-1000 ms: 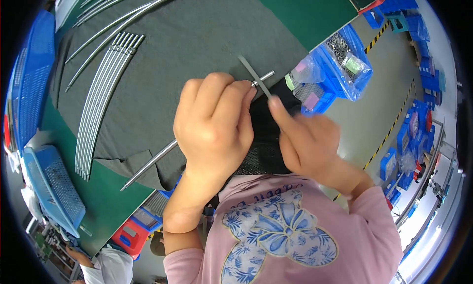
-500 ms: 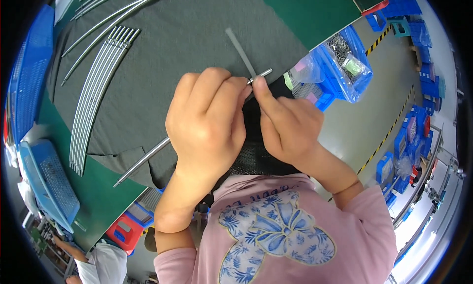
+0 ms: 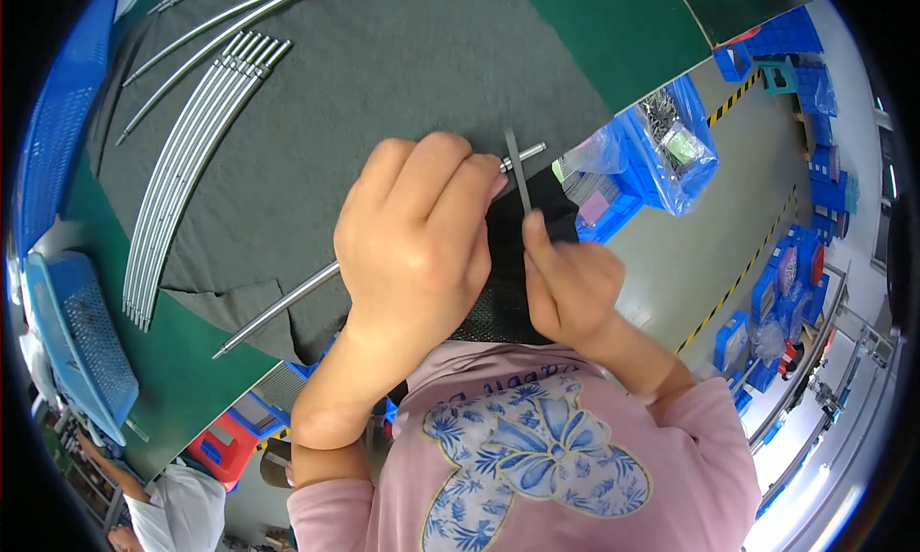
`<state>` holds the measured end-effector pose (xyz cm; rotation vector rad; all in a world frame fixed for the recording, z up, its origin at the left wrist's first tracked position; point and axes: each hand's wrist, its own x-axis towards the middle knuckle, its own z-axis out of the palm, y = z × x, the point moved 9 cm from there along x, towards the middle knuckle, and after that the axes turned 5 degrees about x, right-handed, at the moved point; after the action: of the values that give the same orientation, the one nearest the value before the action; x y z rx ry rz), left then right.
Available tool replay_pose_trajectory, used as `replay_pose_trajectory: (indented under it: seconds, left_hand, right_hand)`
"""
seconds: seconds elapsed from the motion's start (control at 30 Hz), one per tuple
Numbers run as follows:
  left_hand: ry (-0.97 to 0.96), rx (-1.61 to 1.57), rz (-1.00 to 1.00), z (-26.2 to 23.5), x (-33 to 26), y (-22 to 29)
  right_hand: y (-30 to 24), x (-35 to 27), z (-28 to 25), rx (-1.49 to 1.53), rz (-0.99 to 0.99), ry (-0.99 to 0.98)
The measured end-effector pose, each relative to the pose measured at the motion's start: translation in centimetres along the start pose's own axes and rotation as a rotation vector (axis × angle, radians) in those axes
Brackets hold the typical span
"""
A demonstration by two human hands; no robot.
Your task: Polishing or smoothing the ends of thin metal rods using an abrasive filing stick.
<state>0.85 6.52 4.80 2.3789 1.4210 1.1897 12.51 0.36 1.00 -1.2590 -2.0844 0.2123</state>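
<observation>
My left hand is wrapped round a shiny metal rod that slants from lower left to upper right. Its grooved tip sticks out past my thumb and forefinger; the middle is hidden in my fist. My right hand is closed on the lower end of a thin, flat grey file, slightly blurred. The file stands crosswise over the rod, touching or very close to it near the tip. To the left, several matching metal rods lie side by side on a dark grey cloth.
Longer metal rods lie at the far left. Blue perforated baskets stand along the left edge. On the right, a blue bin holds small metal parts in plastic. A person in white is at lower left, near a red stool.
My right hand has drawn back toward me and slightly right with the file, which now stands more upright across the rod. My left hand still grips the rod; the view has shifted slightly.
</observation>
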Motion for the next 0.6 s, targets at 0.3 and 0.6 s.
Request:
replay_pose_trajectory:
  seconds: [0.3,0.6]
  left_hand:
    - [0.03,-0.005,-0.008,-0.2,-0.1,-0.1]
    - [0.039,0.006,-0.014,-0.1,-0.2,-0.1]
  right_hand:
    - [-0.7,0.3,-2.7,-0.049,0.03,-0.165]
    - [-0.9,-0.7,-2.5,-0.041,0.075,-0.19]
